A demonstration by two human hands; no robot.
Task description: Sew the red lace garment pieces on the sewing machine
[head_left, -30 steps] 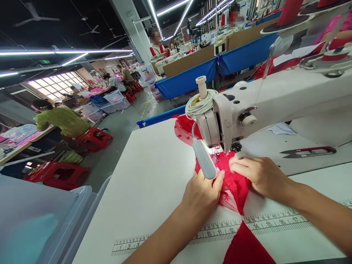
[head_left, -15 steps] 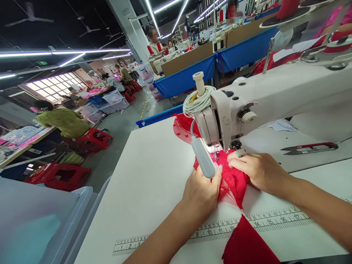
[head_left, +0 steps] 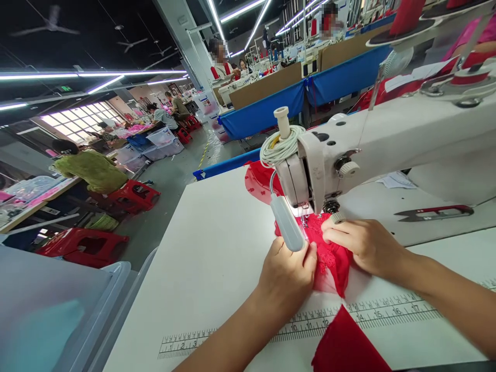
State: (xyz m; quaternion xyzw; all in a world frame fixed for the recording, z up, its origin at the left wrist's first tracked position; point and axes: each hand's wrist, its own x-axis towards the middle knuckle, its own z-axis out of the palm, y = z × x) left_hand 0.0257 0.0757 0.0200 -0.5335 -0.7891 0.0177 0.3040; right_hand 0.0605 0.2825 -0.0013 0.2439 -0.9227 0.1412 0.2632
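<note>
- Workshop hall behind the sewing machine (head_left: 387, 144): ceiling strip lights, blue-draped benches, red stools (head_left: 134, 194) and a seated person in a green top (head_left: 91, 170) far to its left.
- White table (head_left: 217, 232) under the sewing machine; printed ruler (head_left: 387, 310) along the table edge in front of it.
- Red lace fabric (head_left: 329, 256): flat on the table directly at the needle end of the machine, spread toward the ruler.
- Left hand (head_left: 287, 279): left of the needle, just below the machine's lamp (head_left: 287, 222); forearm angled in from the lower left, wrist straight, fingers curled, thumb pressed on the fabric's left edge. Pinching or only pressing: cannot tell.
- Right hand (head_left: 368, 245): right of the needle, palm down, fingers extended and close together, laid flat on the fabric, fingertips just beside the presser foot; nothing gripped.
- Thread snips (head_left: 434, 212): on the machine bed, further right, well apart from both hands.
- Red cloth piece (head_left: 344, 346): in front of the machine, overlapping the ruler.
</note>
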